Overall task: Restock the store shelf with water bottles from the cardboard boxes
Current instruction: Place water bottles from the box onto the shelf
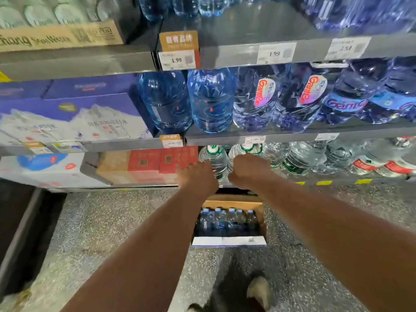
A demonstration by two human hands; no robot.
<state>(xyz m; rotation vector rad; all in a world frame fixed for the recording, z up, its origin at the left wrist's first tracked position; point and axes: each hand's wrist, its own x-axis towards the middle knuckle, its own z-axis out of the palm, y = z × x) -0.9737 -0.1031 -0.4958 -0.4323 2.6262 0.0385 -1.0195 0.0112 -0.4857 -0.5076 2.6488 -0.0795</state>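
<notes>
A bottle point(235, 154) is gripped by the right hand point(249, 170); the left hand point(198, 176) is blurred, its grip untellable; the bottle should be slid ahead of the hand, upright.

Left hand point(198, 176), right hand point(247, 168), outstretched (fingers unclear)

Both forearms point(144, 244) are bare from the picture's edge down to the left hand point(198, 176) and right hand point(247, 170). The feet wear pale, off-white shoes point(260, 291), blurred at the lower edge.
</notes>
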